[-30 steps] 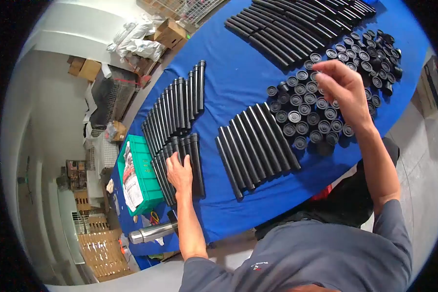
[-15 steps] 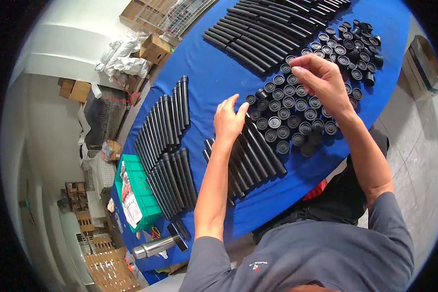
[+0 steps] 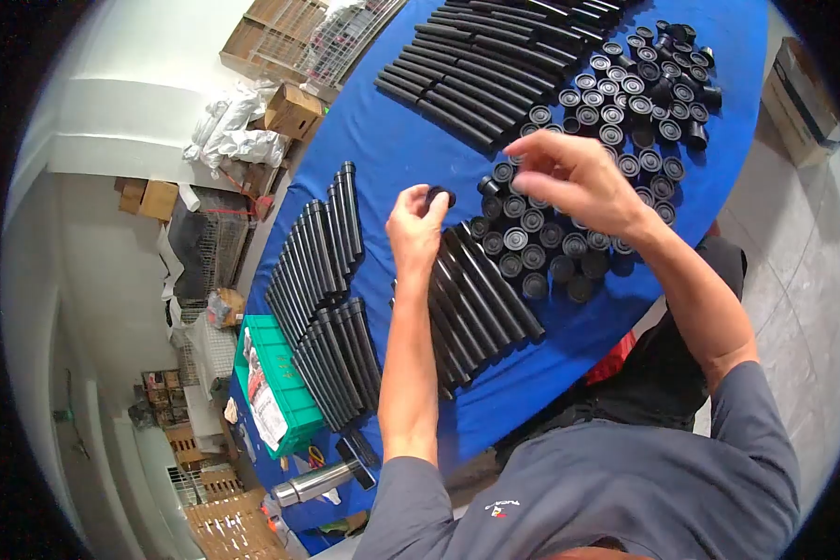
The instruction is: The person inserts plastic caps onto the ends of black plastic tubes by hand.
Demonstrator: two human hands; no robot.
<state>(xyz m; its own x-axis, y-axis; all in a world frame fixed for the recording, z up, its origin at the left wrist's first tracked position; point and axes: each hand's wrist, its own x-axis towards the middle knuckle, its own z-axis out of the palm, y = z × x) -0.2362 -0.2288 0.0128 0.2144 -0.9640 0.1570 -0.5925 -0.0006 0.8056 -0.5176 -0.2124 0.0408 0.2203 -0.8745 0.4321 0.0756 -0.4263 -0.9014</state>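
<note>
My left hand is closed on a round black cap, held between thumb and fingers just above the tops of a row of black tubes. To its right, my right hand hangs over the near-left part of a spread of round black caps. Its thumb and fingers are apart, and nothing shows between them. Another group of black tubes, with collars at their upper ends, lies left of my left forearm.
More black tubes lie in rows at the far side of the blue cloth. A green crate with papers stands at the left edge, near a silver cylinder. Cardboard boxes are beyond the table.
My left hand has gone from empty to holding a black cap. My right hand has moved left and a little lower over the caps. The whole view has shifted slightly.
</note>
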